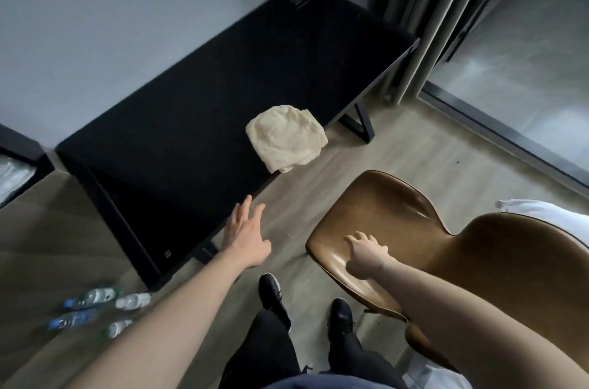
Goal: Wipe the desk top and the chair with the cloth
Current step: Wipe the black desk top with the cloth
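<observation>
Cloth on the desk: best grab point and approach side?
Take the cloth at its bunched middle, from above and from the near edge of the desk. It lies crumpled in a loose heap, one corner overhanging that edge, so a top pinch likely gathers the folds. The left hand, open, is nearest; the right hand rests on the chair seat.
</observation>
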The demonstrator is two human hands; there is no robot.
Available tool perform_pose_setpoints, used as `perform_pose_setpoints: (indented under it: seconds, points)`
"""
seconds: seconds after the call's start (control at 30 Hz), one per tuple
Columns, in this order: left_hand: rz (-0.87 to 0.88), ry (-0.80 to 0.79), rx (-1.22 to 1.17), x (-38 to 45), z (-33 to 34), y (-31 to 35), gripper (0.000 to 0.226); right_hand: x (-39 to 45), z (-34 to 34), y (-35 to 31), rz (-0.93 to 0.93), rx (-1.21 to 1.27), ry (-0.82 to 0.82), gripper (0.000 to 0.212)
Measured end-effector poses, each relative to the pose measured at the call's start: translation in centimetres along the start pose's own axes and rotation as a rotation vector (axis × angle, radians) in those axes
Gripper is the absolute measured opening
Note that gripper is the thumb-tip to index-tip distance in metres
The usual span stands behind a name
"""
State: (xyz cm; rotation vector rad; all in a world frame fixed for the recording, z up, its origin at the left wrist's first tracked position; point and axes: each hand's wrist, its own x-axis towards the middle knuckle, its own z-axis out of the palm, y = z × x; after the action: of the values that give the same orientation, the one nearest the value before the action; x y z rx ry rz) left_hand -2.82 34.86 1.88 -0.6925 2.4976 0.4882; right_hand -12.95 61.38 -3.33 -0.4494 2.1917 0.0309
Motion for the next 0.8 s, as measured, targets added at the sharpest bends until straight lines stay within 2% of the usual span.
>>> perform_pose_setpoints:
  seconds: [0.1,0.2,0.4,0.57,0.8]
  points:
    - [-0.08,0.032,-0.018,0.6,-2.1,-5.4,0.088,2.7,-3.5,-8.1,-0.13,0.101,0.055,0.082]
    - [-0.154,0.035,-0.033,1.5,-3.6,-11.3,0.088,5.7,-5.8,-14.6,-0.174,0.157,0.11,0.09]
    - [-0.276,-0.024,-0.037,2.8,-5.0,-20.1,0.087,10.7,-10.6,-21.1,-0.172,0.233,0.359,0.083]
    - [-0.281,-0.086,-0.115,3.4,-5.6,-21.2,0.087,13.3,-13.8,-21.4,-0.073,0.233,0.356,0.081]
    - [-0.22,-0.125,-0.171,8.5,-8.2,-17.3,0.085,17.3,-15.2,-23.6,0.051,0.355,0.249,0.091]
